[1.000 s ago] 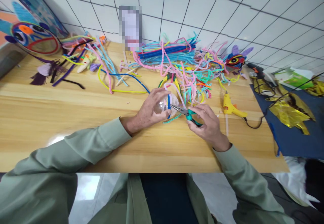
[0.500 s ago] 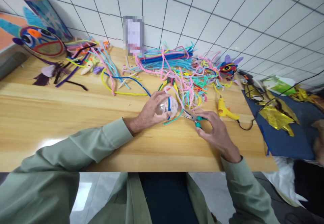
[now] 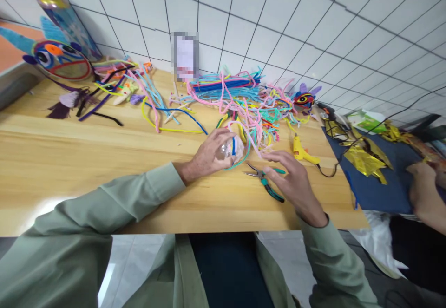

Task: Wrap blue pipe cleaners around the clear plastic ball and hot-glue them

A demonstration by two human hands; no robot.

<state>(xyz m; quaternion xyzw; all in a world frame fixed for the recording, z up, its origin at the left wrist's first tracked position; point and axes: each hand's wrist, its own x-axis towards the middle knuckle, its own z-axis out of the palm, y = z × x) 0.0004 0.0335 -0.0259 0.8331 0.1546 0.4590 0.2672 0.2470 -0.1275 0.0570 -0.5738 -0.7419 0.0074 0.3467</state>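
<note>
My left hand [image 3: 212, 154] grips a clear plastic ball [image 3: 223, 151] wrapped with pale pink and blue pipe cleaners. A loose pale pink pipe cleaner [image 3: 251, 143] arcs from the ball, its end at the fingertips of my right hand [image 3: 284, 173]. A teal pipe cleaner [image 3: 244, 158] curves beside the ball. My right hand is open, with thumb and forefinger apart. Under it, long-nose pliers [image 3: 267, 187] with dark and teal handles lie on the table, their jaws parted and pointing left.
Behind the ball spreads a heap of pipe cleaners [image 3: 226, 89]. A yellow glue gun [image 3: 304, 152] lies to the right, its cord trailing. Finished fish-like figures [image 3: 64, 62] stand far left and back right. At the right edge, another person's hand [image 3: 423, 182] is over a blue mat [image 3: 371, 178].
My right hand has let go of the pliers, which now rest on the table, and its fingertips have come to the pale pink pipe cleaner's end. My left hand keeps the ball.
</note>
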